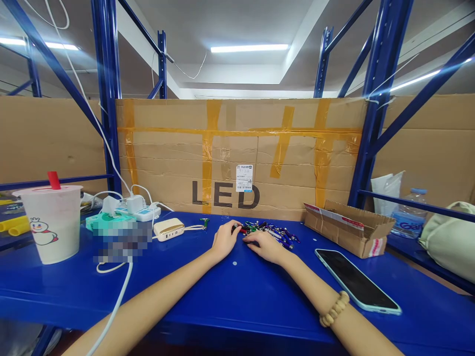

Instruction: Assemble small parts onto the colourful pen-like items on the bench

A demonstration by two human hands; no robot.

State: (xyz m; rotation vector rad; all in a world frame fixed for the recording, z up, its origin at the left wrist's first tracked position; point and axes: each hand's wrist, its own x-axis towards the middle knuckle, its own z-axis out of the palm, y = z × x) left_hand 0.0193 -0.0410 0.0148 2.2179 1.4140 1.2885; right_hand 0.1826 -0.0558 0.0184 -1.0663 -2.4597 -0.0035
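Left hand (226, 240) and right hand (265, 246) are held close at the near end of a tangled keychain heap (272, 233) on the blue table (178, 282). Fingers (232, 233) are curled; any grip cannot be told. Small, separate pinches are suited to the tangle.

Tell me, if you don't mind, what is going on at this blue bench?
A person is using both bare hands, the left hand and the right hand, at a small heap of colourful key-ring clips on a blue metal shelf. The right hand rests against the heap's near edge, and the left hand is at a small red-and-black piece. A black smartphone in a pale blue case lies to the right, near an open brown cardboard box.
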